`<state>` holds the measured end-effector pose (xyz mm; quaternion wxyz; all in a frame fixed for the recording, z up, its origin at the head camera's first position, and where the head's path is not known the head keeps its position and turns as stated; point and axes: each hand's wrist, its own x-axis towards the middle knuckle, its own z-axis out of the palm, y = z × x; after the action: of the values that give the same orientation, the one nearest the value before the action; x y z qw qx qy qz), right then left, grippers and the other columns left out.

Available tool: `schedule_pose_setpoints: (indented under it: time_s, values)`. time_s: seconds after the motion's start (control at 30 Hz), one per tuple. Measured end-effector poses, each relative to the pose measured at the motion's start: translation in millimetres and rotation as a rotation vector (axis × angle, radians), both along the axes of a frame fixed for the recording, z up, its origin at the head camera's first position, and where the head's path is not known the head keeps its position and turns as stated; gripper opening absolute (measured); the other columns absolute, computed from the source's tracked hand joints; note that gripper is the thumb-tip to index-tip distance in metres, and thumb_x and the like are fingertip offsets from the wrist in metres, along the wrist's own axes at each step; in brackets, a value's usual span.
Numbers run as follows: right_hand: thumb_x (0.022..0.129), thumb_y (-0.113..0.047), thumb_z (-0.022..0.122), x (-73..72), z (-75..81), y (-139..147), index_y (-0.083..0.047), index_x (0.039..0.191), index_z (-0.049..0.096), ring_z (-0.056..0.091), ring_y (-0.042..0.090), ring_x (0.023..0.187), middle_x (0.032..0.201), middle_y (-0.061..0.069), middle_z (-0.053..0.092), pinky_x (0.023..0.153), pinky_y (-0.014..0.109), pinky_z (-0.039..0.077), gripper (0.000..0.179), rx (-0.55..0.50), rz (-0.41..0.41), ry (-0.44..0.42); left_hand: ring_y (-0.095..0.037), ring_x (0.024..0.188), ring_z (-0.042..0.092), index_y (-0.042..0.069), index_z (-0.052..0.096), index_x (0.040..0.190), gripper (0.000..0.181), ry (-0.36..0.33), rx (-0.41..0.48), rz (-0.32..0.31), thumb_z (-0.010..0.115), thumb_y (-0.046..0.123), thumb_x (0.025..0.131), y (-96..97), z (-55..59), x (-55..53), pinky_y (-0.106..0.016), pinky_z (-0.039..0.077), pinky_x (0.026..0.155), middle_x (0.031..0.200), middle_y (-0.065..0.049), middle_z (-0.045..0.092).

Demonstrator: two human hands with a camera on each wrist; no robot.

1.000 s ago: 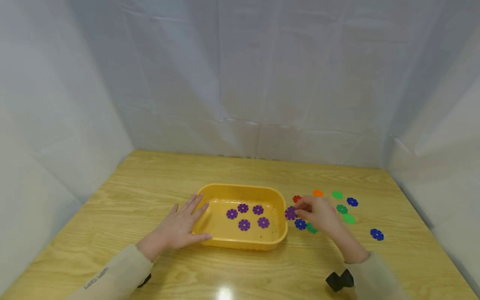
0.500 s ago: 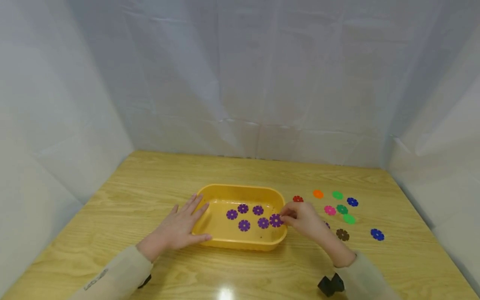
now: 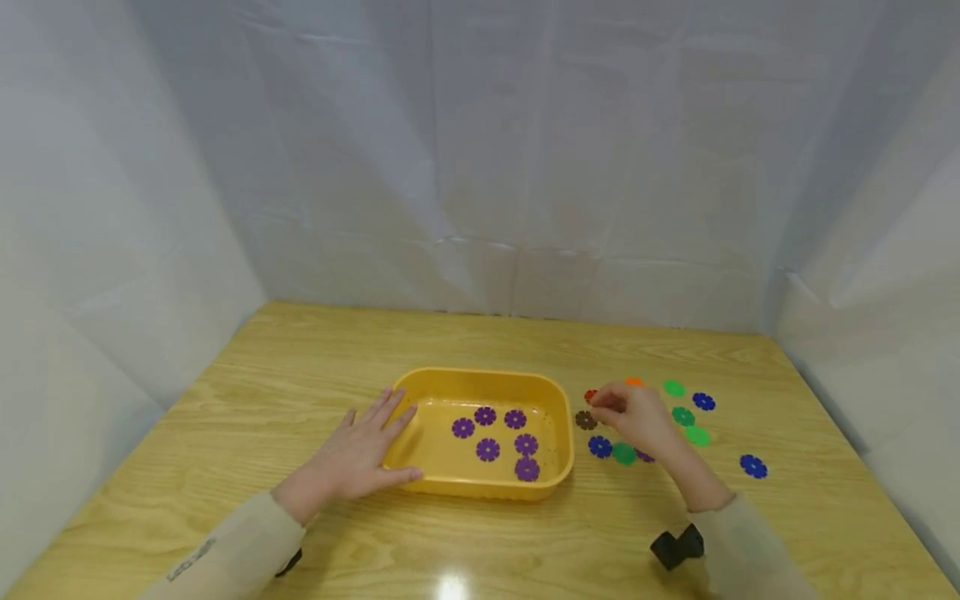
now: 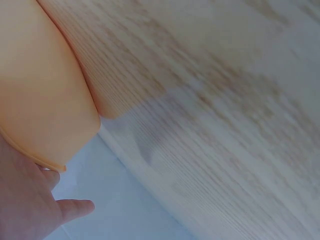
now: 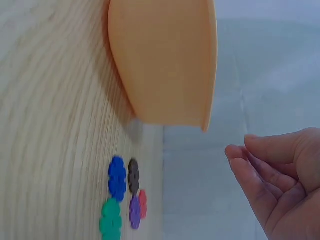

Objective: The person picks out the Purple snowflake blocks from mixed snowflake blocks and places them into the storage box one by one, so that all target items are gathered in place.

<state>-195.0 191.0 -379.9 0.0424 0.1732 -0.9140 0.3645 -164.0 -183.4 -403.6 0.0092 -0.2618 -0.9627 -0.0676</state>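
A yellow plastic basin [image 3: 480,490] stands on the wooden table. My left hand [image 3: 367,454] rests on its left end, fingers spread over the rim. Several purple notched flower-shaped discs [image 3: 487,450] lie inside, one purple disc [image 3: 527,470] by the front wall. To the right of the basin, my right hand [image 3: 637,417] is over the loose discs with bent fingers. The right wrist view shows nothing between its thumb and fingertips. Near those fingertips in the head view are a brown disc [image 3: 586,420] and a red disc [image 3: 591,397]; another purple disc [image 3: 644,456] is half hidden by the hand.
Around the right hand lie a blue disc [image 3: 600,447], a dark green disc [image 3: 624,454], a light green disc [image 3: 697,436] and an orange disc [image 3: 634,382]. Farther right is another blue disc [image 3: 753,467]. Pale sheeting [image 3: 510,167] hangs behind the table and at both sides.
My right hand carried a purple disc left over the basin's rim and let go of it inside. It has since moved back right over the loose discs. My left hand has stayed put.
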Motion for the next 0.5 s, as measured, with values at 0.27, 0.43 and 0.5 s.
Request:
schedule_pose_setpoints:
  time_s: [0.27, 0.43, 0.5]
  values:
    - [0.081, -0.006, 0.062, -21.1, -12.4, 21.1, 0.003, 0.094, 0.063, 0.059, 0.019, 0.074, 0.082, 0.006, 0.063, 0.063, 0.03, 0.05, 0.015, 0.022, -0.061, -0.062, -0.03, 0.132, 0.003, 0.007, 0.025, 0.14, 0.085, -0.005, 0.0, -0.002, 0.044, 0.063, 0.079, -0.5, -0.6, -0.5, -0.063, 0.015, 0.094, 0.146, -0.015, 0.005]
    - [0.082, -0.006, 0.062, -28.3, -17.2, 25.5, 0.002, 0.094, 0.063, 0.058, 0.02, 0.076, 0.083, 0.006, 0.062, 0.065, 0.032, 0.05, 0.015, 0.043, -0.101, -0.096, -0.03, 0.132, 0.004, 0.007, 0.025, 0.14, 0.085, -0.005, 0.002, -0.003, 0.044, 0.063, 0.079, -0.3, -0.6, -1.1, -0.063, 0.015, 0.094, 0.146, -0.015, 0.006]
    - [0.081, -0.005, 0.062, -30.4, -18.6, 26.1, 0.003, 0.094, 0.063, 0.058, 0.02, 0.076, 0.082, 0.007, 0.062, 0.064, 0.032, 0.05, 0.015, 0.051, -0.11, -0.103, -0.03, 0.132, 0.003, 0.007, 0.025, 0.14, 0.085, -0.007, 0.005, -0.003, 0.045, 0.063, 0.079, -0.4, -0.3, -1.0, -0.063, 0.015, 0.094, 0.146, -0.015, 0.006]
